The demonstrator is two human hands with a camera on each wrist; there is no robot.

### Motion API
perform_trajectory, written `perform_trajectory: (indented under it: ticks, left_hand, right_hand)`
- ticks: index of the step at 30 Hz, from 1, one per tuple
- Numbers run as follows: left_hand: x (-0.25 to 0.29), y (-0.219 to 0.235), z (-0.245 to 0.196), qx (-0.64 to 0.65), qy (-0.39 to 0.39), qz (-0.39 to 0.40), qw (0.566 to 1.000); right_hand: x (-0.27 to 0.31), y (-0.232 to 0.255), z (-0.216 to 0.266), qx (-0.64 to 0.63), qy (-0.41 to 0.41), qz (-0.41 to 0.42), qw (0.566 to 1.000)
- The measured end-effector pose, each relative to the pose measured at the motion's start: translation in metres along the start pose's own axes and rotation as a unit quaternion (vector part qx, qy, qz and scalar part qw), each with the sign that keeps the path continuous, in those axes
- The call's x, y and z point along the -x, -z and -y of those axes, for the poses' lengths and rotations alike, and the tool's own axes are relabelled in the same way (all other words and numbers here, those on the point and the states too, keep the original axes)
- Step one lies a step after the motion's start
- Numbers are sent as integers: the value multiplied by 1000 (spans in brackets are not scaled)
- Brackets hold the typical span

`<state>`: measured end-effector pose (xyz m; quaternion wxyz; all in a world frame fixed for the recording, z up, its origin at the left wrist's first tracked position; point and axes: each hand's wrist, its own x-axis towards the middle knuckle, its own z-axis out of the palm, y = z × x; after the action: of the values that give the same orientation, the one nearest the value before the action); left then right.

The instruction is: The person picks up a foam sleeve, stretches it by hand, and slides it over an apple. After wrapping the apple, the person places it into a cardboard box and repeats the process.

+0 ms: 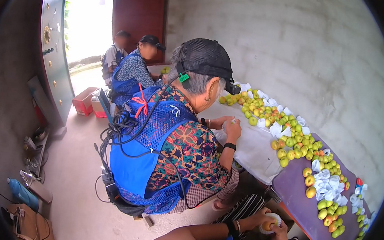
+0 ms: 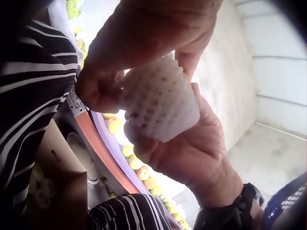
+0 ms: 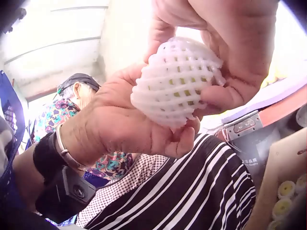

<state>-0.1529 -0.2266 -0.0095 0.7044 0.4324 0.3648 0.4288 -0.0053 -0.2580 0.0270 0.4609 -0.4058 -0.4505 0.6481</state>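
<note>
Low in the head view, an apple sits in a white foam net sleeve between my two hands. My left hand holds it from one side, fingers curled round the net. On the other side, my right hand grips the sleeve with thumb and fingers. From the right wrist, the white foam net wraps most of the apple, and green skin shows through its holes. The left wrist view has the sleeve between both hands, its open edge toward the top. Both hands are over my striped trousers.
The purple-covered table to my right bears many apples and loose foam nets. A cardboard box with netted fruit stands below its edge. A person in a blue vest sits close on my left; others sit beyond.
</note>
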Motion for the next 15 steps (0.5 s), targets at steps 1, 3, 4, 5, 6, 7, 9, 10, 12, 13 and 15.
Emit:
perform_trajectory:
  ticks: [1, 3, 4, 5, 6, 7, 9, 10, 12, 13, 15]
  left_hand:
    - [1, 0, 0, 2, 8, 0, 1000]
    - [2, 0, -1, 8, 15, -4, 1000]
    - [3, 0, -2, 14, 22, -9, 1000]
    - [3, -1, -2, 14, 23, -8, 1000]
    - [3, -1, -3, 16, 23, -11, 1000]
    - [4, -1, -4, 18, 23, -14, 999]
    - [5, -1, -8, 27, 28, -12, 999]
    - [7, -2, -10, 36, 33, -9, 999]
    - [8, -2, -12, 38, 35, -10, 999]
    - [8, -2, -12, 39, 35, -12, 999]
    - [7, -1, -11, 43, 30, -12, 999]
  right_hand:
    - [0, 0, 0, 9, -2, 9, 1000]
    - [2, -3, 1, 3, -5, 10, 1000]
    - [2, -4, 2, -4, -7, 12, 1000]
    - [2, -5, 2, -4, -7, 12, 1000]
    - [2, -5, 2, -4, -8, 12, 1000]
    - [1, -5, 2, -4, -8, 12, 1000]
    - [1, -6, 2, -4, -10, 6, 1000]
    - [1, -6, 2, -5, -12, 1, 1000]
    - [0, -4, 0, -5, -13, 5, 1000]
    - [0, -3, 0, -6, -14, 10, 1000]
    - [0, -5, 1, -10, -15, 13, 1000]
